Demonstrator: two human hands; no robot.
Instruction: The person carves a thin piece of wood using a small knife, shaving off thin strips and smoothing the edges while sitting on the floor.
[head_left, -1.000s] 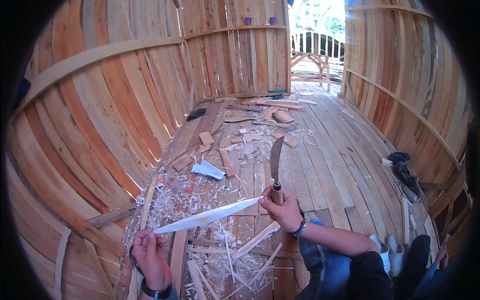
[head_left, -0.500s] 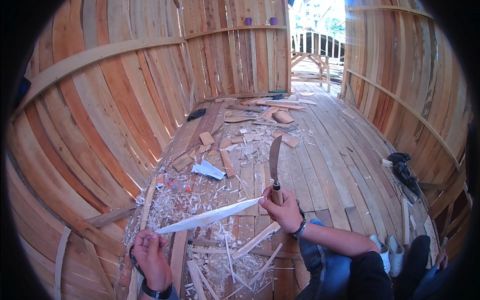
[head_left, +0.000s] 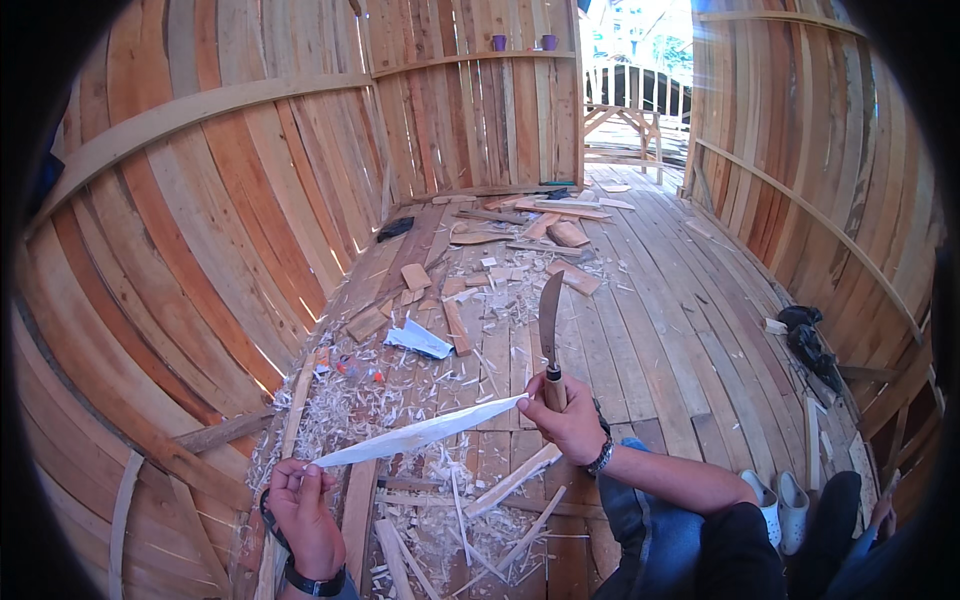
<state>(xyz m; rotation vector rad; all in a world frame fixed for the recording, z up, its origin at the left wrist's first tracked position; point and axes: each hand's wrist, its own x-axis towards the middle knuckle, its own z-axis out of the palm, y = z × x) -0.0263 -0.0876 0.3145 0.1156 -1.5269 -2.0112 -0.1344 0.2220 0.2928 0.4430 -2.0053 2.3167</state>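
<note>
A long, thin white strip [head_left: 425, 433], tapered toward both ends, stretches between my two hands above the floor. Its material is hard to tell. My left hand [head_left: 308, 520] pinches the strip's lower left end between thumb and fingers. At the upper right end, my right hand [head_left: 568, 420] holds the other tip at its thumb. That same hand is closed round the wooden handle of a knife [head_left: 550, 325], whose broad, slightly curved blade points up. Below the strip, wood shavings [head_left: 440, 505] and several split sticks [head_left: 515, 482] lie on the plank floor.
Offcuts and boards [head_left: 568, 234] are scattered farther off, with a crumpled pale blue sheet [head_left: 418, 340] nearer. Black bags [head_left: 810, 345] lie by the right wall. Pale clogs [head_left: 792, 510] and another person's hand [head_left: 884, 512] show at lower right. A doorway [head_left: 637, 130] opens at the back.
</note>
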